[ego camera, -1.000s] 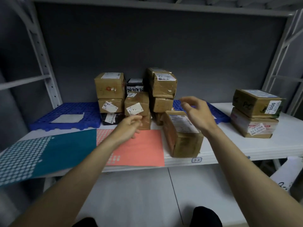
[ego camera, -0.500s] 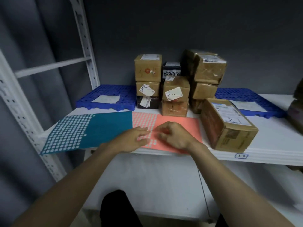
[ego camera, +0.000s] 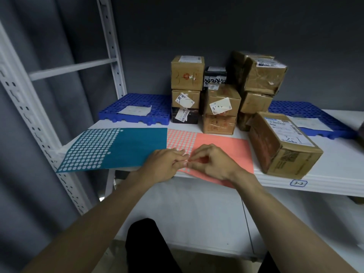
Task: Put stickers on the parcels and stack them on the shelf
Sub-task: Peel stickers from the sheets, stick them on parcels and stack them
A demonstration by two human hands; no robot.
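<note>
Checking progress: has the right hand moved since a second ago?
Yes. The right hand came down off the big parcel onto the pink sticker sheet.

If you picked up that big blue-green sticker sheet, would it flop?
Probably. The teal sticker sheet looks paper-thin and lies flat, so it would likely droop from one corner. Its left corner overhangs the shelf, so a push might slide it off. It seems very light.

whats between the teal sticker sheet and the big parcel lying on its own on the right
The salmon sticker sheet lies between the teal sheet and the parcel, with both hands, left and right, on it, in the head view.
</note>
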